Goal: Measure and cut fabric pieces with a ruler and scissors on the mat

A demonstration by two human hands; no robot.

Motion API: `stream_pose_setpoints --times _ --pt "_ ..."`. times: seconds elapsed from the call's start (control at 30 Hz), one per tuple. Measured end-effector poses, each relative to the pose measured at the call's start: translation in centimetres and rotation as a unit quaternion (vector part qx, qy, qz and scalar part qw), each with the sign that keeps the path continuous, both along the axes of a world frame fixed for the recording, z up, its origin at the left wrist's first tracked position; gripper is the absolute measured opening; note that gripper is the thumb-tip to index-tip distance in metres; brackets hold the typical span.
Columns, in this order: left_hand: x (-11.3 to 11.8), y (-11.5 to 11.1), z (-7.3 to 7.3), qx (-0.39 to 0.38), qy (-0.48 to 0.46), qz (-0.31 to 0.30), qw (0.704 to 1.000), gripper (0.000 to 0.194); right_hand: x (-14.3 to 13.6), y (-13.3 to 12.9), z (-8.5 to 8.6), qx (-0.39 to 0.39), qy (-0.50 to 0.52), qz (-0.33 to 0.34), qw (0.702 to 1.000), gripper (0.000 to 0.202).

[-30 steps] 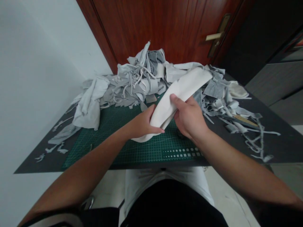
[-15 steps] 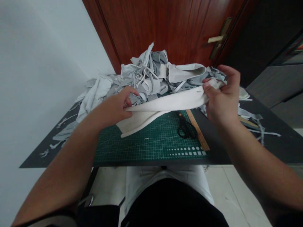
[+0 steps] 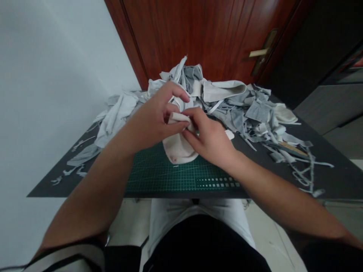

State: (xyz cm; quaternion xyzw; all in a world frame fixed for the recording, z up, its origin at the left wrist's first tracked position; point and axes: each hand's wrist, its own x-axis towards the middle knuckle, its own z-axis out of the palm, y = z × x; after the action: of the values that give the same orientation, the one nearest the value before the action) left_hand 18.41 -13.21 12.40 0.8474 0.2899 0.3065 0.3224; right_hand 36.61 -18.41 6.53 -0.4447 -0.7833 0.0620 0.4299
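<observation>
Pinches folded off-white cloth in left hand and right hand | frame centre | over flat green gridded mat

White cloth, folded at top, pinched between left hand and right hand. Lower part spread below, edge rounded, small dark mark near bottom. Over mat; can't tell if touching.

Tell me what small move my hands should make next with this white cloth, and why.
Probably ease the right hand gently away from the left hand to spread the white cloth: both pinch its bunched upper part close together, while its lower part droops below their fingers.
</observation>
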Motion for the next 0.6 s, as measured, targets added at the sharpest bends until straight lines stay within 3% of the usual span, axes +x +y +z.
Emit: stream_pose_setpoints --times 0.07,0.13,0.23,0.3,0.37,0.47,0.6 --pt "-0.2 0.0 0.0 -0.068 -0.034 -0.002 0.997 0.058 0.4 0.4 1.3 -0.006 0.026 -0.033 0.999 0.029" --pt "-0.7 0.3 -0.6 -0.133 -0.046 0.016 0.990 0.058 1.2 0.6 2.5 -0.005 0.047 -0.061 0.997 0.022" --pt "-2.0 1.1 -1.9 -0.199 0.000 0.035 0.979 0.029 2.1 0.4 4.0 0.013 0.056 -0.091 0.994 0.016" --pt "-3.0 1.6 -2.4 -0.203 0.039 0.053 0.977 0.020 2.4 0.1 4.8 0.034 0.045 -0.106 0.993 0.015" --pt "-3.9 1.9 -2.2 -0.169 0.043 0.101 0.979 0.018 2.8 -0.1 5.7 0.063 0.030 -0.111 0.991 0.014" --pt "-4.5 1.8 -0.6 -0.051 0.009 0.215 0.975 0.011 3.4 -0.5 7.2 0.115 0.011 -0.107 0.988 0.013" --pt "-4.2 0.8 2.3 0.134 -0.122 0.333 0.925 0.003 3.9 -0.6 9.9 0.207 0.011 -0.135 0.969 0.017"
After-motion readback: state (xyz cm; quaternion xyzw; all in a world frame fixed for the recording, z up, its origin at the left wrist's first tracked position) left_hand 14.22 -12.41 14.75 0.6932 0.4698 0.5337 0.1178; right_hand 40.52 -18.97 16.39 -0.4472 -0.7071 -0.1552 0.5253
